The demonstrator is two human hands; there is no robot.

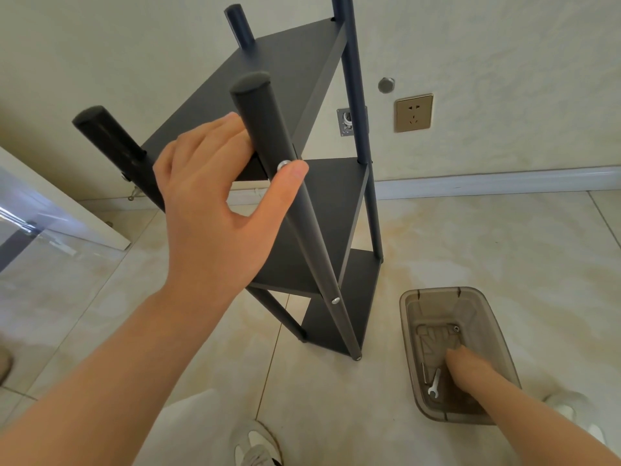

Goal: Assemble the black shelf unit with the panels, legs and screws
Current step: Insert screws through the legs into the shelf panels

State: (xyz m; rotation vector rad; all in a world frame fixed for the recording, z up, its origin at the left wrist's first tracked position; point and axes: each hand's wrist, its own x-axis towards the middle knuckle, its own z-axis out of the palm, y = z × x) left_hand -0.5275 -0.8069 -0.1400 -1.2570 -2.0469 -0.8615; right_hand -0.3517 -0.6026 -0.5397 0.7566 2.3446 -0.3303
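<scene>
The shelf unit (322,210) is standing upright on the tile floor (487,250), close to a pale textured wall. It is matte black, w/ three flat rectangular panels stacked one above another. Four round legs are running through the corners, long and smooth like rods. Its long axis is running vertical, top end pointing up toward the camera, feet down on the tiles. The tops of the legs are poking above the top panel (268,95) and ending in flat dull caps.

The L hand (215,196) is grasping the unit at the near corner of the top panel. Its fingers are curling over the panel edge, and its thumb is pressing against the near leg (302,237), touching a shiny round-headed screw (284,165). A second silver screw (335,300) is showing lower on the same leg, at the next panel down.

The R hand (470,368) is reaching down into a bin (416,334) on the floor to the right of the unit. The bin is smoky see-through plastic, rectangular w/ rounded corners. The hand is blurred and its fingers are too unclear to make out, so can't tell whether it is holding anything. A small flat metal wrench (434,383) is lying in the bin just beside that hand.

A gold-coloured wall socket (413,112) is sitting above the white baseboard. A pale sneaker (257,445) is showing at the bottom edge.
</scene>
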